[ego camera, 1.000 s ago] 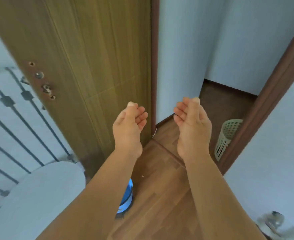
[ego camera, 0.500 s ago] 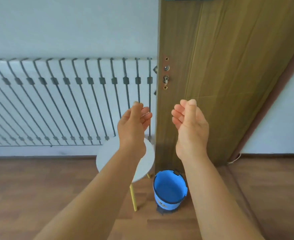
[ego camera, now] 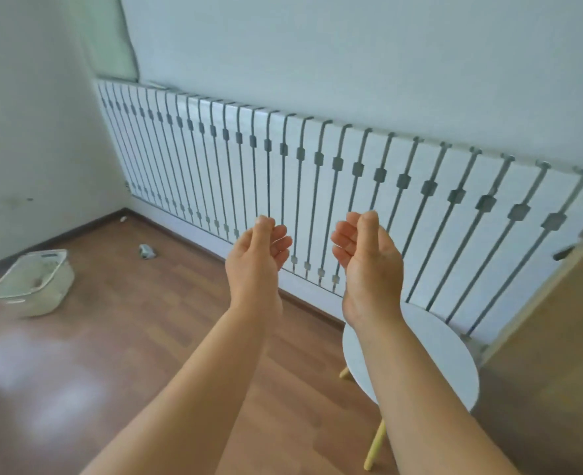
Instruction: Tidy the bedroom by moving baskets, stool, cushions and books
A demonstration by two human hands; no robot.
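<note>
My left hand (ego camera: 257, 258) and my right hand (ego camera: 368, 258) are raised in front of me, palms facing each other, fingers loosely curled, with nothing in either. A round white stool (ego camera: 430, 351) with yellow wooden legs stands on the floor below my right forearm, which hides part of its seat. A white rectangular basket (ego camera: 33, 286) sits on the wooden floor at the far left, well away from both hands.
A long white radiator cover (ego camera: 317, 190) with grey bars runs along the far wall. The edge of a wooden door (ego camera: 557, 330) stands at the right beside the stool. A small grey object (ego camera: 147, 252) lies on the floor near the skirting.
My view has swung left, from the doorway past the door edge to the radiator wall. The blue bucket has left the view, and the white basket has come in. My hands kept their pose.
</note>
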